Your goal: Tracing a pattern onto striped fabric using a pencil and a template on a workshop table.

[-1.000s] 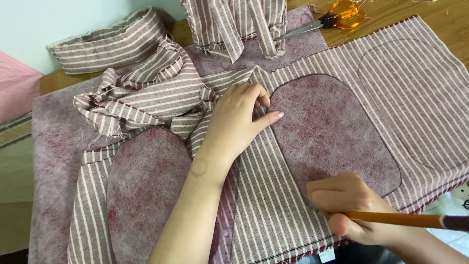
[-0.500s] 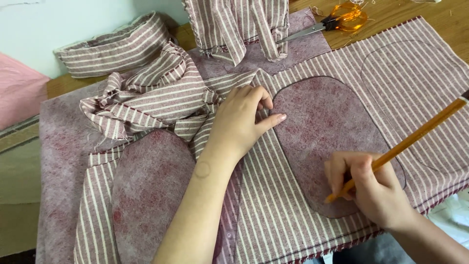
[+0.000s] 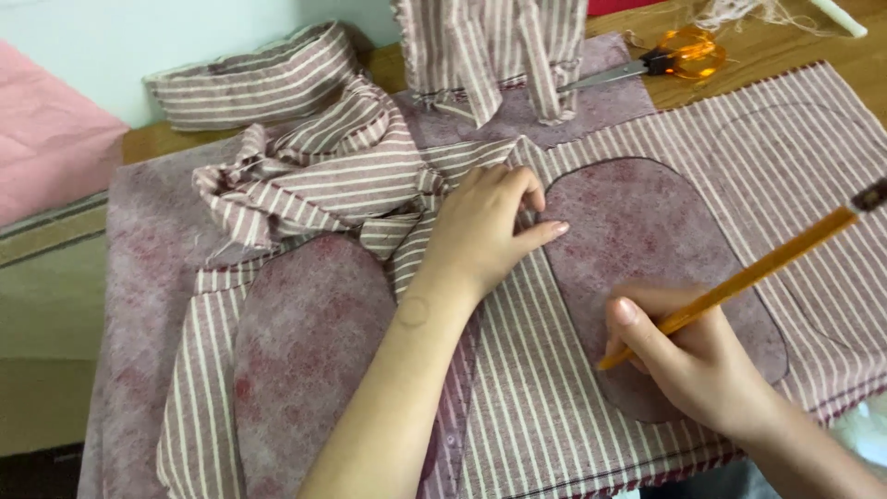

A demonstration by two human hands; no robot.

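Right hand (image 3: 693, 356) grips orange pencil (image 3: 739, 277), tip at lower left edge of oval felt pattern (image 3: 647, 240). Left hand (image 3: 485, 231), fingers bent, empty, presses striped fabric (image 3: 554, 388) just left of pattern. Traced outline visible right of pattern; second felt oval (image 3: 305, 351) far left. Tracing seems partly done; cutting left. Scissors (image 3: 670, 57) above pattern, untouched.

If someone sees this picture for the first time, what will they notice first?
Probably the right hand at lower right, holding an orange pencil against a mottled oval felt piece. The left hand presses on the striped cloth at the centre. Orange-handled scissors lie at the top.
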